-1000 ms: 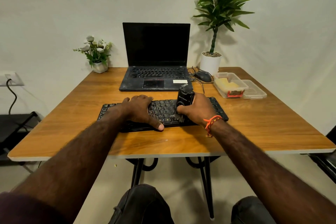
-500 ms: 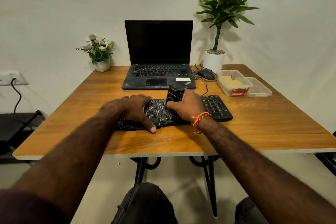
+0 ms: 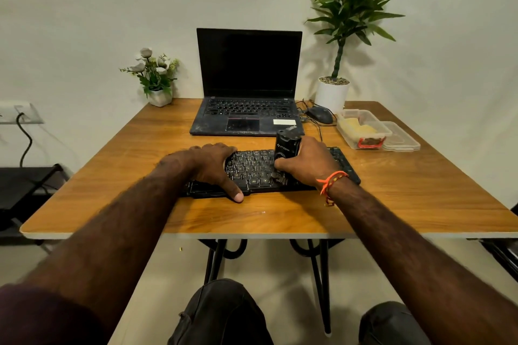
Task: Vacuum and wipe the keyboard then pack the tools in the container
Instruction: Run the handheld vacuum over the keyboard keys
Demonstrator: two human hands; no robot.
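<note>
A black keyboard lies across the middle of the wooden table. My right hand grips a small black handheld vacuum, held upright with its brush end down on the keys right of centre. My left hand rests flat on the keyboard's left half, thumb stretched over its front edge. At the right of the table stands a clear plastic container with a yellow cloth inside, and its lid lies beside it.
An open black laptop stands behind the keyboard. A mouse with a cable and a tall potted plant are at the back right. A small flower pot sits at the back left. A black stand is left of the table.
My right hand has slid the vacuum to the left along the keys and then back slightly right and toward me. My left hand stays on the keyboard's left half.
</note>
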